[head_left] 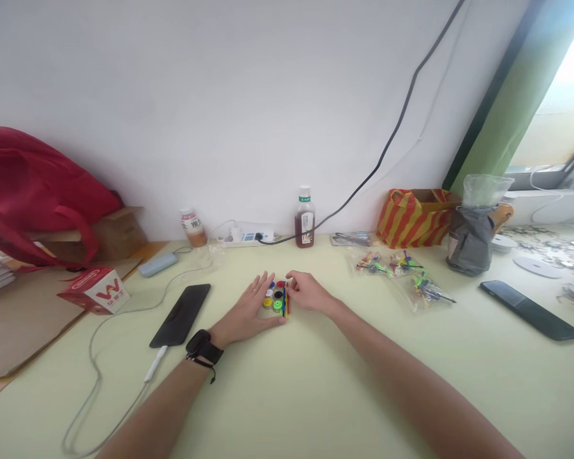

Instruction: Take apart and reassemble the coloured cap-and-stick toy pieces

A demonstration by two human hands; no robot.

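Observation:
A small cluster of round coloured plastic pieces lies on the table, among them a yellow piece (267, 302), a green piece (277, 305) and a black piece (278, 295). Thin coloured sticks (286, 307) stand in a row along the cluster's right side. My left hand (249, 310) curves round the left of the cluster, fingers stretched out and thumb reaching to the near end of the sticks. From the right, my right hand (309, 291) has its fingers curled and pressed together at the sticks' far part. Its fingertips are partly hidden.
Bags of coloured parts (425, 290) lie right of my hands, near a dark phone (529, 309). A black phone (180, 315) with a white cable lies left. A brown-liquid bottle (305, 220), power strip (253, 235) and striped bag (411, 218) stand along the wall.

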